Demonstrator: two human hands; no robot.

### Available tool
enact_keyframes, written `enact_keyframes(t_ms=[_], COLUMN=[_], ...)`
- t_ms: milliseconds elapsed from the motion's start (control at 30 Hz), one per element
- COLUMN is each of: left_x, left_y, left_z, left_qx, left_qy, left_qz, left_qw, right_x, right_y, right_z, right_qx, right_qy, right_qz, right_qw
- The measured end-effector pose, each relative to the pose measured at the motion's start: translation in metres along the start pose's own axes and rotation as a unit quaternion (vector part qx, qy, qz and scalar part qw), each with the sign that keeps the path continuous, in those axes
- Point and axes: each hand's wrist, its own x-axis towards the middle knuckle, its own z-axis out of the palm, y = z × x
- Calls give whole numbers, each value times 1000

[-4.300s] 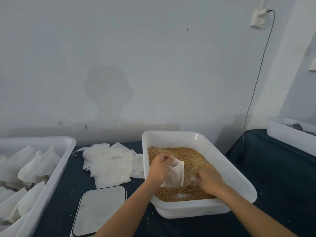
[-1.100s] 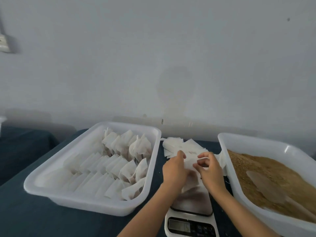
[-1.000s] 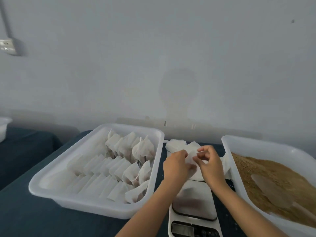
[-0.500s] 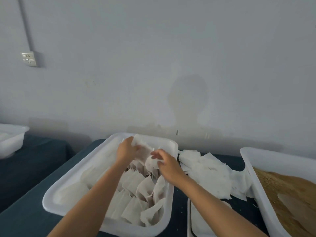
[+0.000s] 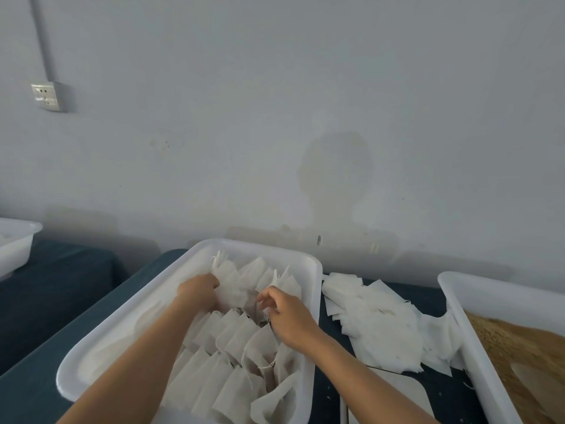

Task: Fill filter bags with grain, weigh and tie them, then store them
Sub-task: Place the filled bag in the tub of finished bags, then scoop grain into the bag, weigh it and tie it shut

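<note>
The filled white paper filter bag (image 5: pixel 235 289) is now set among the rows of filled bags at the far end of the white rectangular plastic storage tray (image 5: pixel 315 270). It is pressed in by the left hand (image 5: pixel 198 293), whose fingers are curled against its side; whether it is gripped or only pushed cannot be told. The right hand (image 5: pixel 287 310) is held just beside it with fingers loosely curled, and a thin string may be pinched at the fingertips (image 5: pixel 263 298), too small to confirm.

Half a second ago both hands were raised over the tray with the bag between them; a second ago it was being tied over the grey digital scale (image 5: pixel 394 393). The storing step is judged nearly done, with a fresh bag due next.

The pile of empty flat white filter bags (image 5: pixel 379 322) lies on the dark cloth right of the tray. The white tub of brown grain (image 5: pixel 519 356) sits at the right edge.
</note>
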Motion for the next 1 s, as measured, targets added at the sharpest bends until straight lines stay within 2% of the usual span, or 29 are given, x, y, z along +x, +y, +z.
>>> enact_keyframes(t_ms=[133, 267, 367, 433, 533, 600, 667, 833, 1000], left_x=[0, 0, -2, -5, -9, -11, -13, -20, -22], left_y=[2, 8, 24, 42, 68, 82, 91, 99, 99], left_z=[6, 4, -4, -11, -18, -18, -13, 3, 10], left_qx=[53, 94, 34, 4, 5, 5, -7, -10, -6], left_qy=[15, 46, 117, 164, 190, 182, 169, 144, 150], left_qz=[-13, -38, -64, -52, -9, 8, 17, 29, 31], left_qw=[998, 994, 990, 985, 982, 983, 985, 989, 988], right_x=[-3, -11, -21, -29, -42, -52, -61, -70, -70], right_y=[-5, 2, 29, 54, 92, 110, 122, 134, 136], right_z=[-1, -27, -59, -77, -95, -100, -101, -100, -103], right_qx=[33, 113, 91, 33, -117, -210, -251, -309, -366], right_qy=[31, 152, 233, 254, 182, 95, 43, 35, -6], right_qz=[-22, 0, 42, 91, 176, 243, 288, 251, 222], right_qw=[999, 982, 967, 962, 960, 942, 923, 917, 904])
